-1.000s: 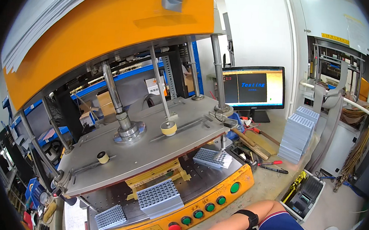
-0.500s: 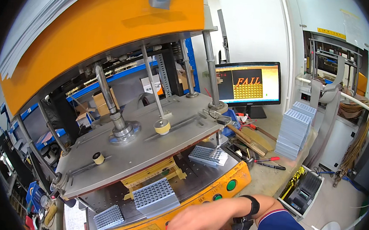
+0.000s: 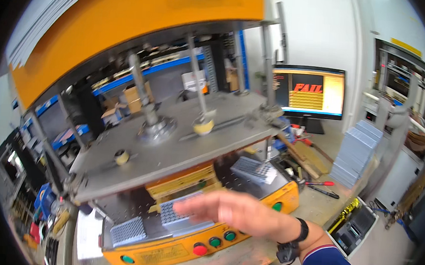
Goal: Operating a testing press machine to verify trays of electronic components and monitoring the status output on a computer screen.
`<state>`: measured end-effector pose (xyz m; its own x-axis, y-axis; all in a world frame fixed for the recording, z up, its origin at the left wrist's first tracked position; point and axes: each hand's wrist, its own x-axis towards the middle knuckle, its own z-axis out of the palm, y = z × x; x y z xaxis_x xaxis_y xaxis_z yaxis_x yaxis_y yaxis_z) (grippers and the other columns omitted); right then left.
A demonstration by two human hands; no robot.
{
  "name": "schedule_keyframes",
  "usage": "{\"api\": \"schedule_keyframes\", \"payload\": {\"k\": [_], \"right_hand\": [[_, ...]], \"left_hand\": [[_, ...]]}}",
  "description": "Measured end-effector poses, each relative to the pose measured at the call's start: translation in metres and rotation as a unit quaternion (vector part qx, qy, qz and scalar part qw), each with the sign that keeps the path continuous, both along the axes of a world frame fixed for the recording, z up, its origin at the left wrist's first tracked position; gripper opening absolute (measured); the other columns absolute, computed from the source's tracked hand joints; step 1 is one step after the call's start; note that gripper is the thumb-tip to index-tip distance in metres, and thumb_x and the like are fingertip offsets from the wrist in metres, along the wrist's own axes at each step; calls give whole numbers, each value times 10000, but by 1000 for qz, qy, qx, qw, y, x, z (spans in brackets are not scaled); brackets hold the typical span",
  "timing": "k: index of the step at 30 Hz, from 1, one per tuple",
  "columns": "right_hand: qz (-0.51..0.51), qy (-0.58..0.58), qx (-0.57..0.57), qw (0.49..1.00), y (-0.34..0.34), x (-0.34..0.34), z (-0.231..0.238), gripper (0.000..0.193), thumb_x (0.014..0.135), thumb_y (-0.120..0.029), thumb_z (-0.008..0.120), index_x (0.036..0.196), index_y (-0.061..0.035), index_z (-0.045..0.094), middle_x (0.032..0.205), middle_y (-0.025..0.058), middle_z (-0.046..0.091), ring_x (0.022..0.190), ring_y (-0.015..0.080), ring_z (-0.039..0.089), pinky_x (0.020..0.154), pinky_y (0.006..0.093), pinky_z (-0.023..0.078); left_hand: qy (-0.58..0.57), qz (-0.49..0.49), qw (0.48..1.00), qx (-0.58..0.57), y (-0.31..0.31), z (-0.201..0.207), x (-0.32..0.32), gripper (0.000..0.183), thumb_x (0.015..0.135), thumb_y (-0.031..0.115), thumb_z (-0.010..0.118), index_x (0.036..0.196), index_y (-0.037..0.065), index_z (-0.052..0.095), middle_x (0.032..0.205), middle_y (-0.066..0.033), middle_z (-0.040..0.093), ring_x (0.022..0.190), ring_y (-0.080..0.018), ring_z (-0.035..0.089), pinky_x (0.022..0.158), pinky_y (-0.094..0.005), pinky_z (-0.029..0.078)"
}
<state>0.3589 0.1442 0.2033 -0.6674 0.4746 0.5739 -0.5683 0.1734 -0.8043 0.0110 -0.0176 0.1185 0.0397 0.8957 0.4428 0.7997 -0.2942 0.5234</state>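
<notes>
My right hand (image 3: 234,214) reaches in from the lower right, fingers stretched out together and nothing visible in them. It is a little blurred. Its fingertips overlap the right side of the middle grey-blue perforated block (image 3: 168,215), and I cannot tell whether they touch. The block lies at the front of the press bed, before a yellow fixture (image 3: 189,180). A second perforated block (image 3: 128,232) sits at the bed's left end, a third (image 3: 249,169) at the right. My left hand is out of view.
A red button (image 3: 200,249) and several green ones line the orange press front (image 3: 159,253). Above the bed hangs a thick metal plate (image 3: 171,152) on posts. To the right stand a lit monitor (image 3: 308,92), stacked grey-blue blocks (image 3: 354,154), pens (image 3: 323,190) and tools.
My right hand has risen from the lower front edge to the middle block, and its fingers now stretch left. The view has shifted, uncovering the red button.
</notes>
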Motion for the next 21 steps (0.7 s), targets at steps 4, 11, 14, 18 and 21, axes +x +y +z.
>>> {"api": "schedule_keyframes", "payload": {"k": [4,11,14,18,21], "right_hand": [[-9,-134,350,927,-38,-24,-9,561,1061,-330,470,1535,-54,355,1568,167,355,1478,307,317,1200,437,282],[-55,-125,451,882,-55,-37,-32,503,1026,-325,530,1429,-30,474,1461,186,468,1396,349,406,1152,457,332],[-46,-121,445,886,-60,-33,-29,504,999,-326,568,1388,-10,512,1410,208,503,1356,384,427,1136,488,331],[-98,-122,491,857,-62,-32,-32,471,986,-326,568,1335,-11,549,1371,202,534,1342,368,446,1142,500,318],[-100,-122,496,854,-60,-32,-29,431,984,-326,566,1286,-19,578,1343,189,554,1333,353,455,1135,494,321]], "left_hand": [[135,-98,985,47,47,52,-1,299,975,240,507,1105,22,665,1268,-198,620,1226,-412,529,1071,-471,360],[221,-151,963,14,205,83,35,660,1018,401,453,1524,-4,329,1582,-235,320,1487,-410,253,1215,-499,186],[248,-154,956,-8,261,78,51,722,1035,485,383,1528,-35,292,1586,-244,308,1504,-374,232,1230,-482,143],[289,-132,948,-18,305,85,60,812,1033,568,315,1545,-57,226,1613,-237,258,1531,-342,174,1244,-456,101],[305,-164,937,-33,317,73,54,815,1030,576,322,1551,-42,220,1609,-243,257,1526,-340,183,1244,-454,108]]}}
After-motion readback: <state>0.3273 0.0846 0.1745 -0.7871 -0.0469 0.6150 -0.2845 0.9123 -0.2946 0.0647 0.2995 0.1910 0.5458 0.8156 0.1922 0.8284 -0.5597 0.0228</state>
